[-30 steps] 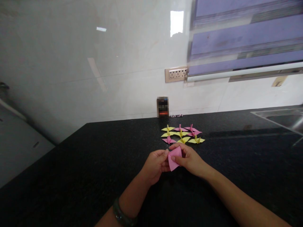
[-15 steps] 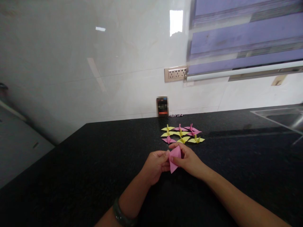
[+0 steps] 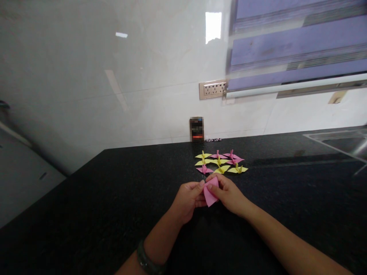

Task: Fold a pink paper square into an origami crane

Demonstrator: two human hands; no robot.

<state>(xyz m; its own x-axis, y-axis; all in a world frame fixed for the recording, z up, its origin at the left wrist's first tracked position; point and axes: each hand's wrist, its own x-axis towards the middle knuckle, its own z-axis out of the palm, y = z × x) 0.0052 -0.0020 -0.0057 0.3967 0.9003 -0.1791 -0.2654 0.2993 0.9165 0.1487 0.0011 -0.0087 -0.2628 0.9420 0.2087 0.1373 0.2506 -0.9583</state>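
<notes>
A folded piece of pink origami paper [image 3: 211, 194] is held between my two hands over the dark countertop. My left hand [image 3: 187, 198] pinches its left edge, thumb on top and fingers behind. From the right, my right hand [image 3: 229, 193] grips the paper with the thumb across its face; the other fingers are partly hidden behind it. Just beyond my fingertips stand several paper cranes in rows, among them a pink crane [image 3: 204, 169] and a yellow crane [image 3: 237, 169].
A black stone countertop [image 3: 114, 191] runs along a tiled wall [image 3: 143, 95]. A small dark box [image 3: 196, 130], blurred out, stands against the wall beside a beaded strip [image 3: 213, 139]. Sockets [image 3: 213, 90] are above. A sink [image 3: 344, 141] lies at the right.
The pink paper has turned and its lower part now spreads wider, with the lower tip a little higher. Both hands stay nearly in place, my right thumb shifting slightly. The cranes have not moved.
</notes>
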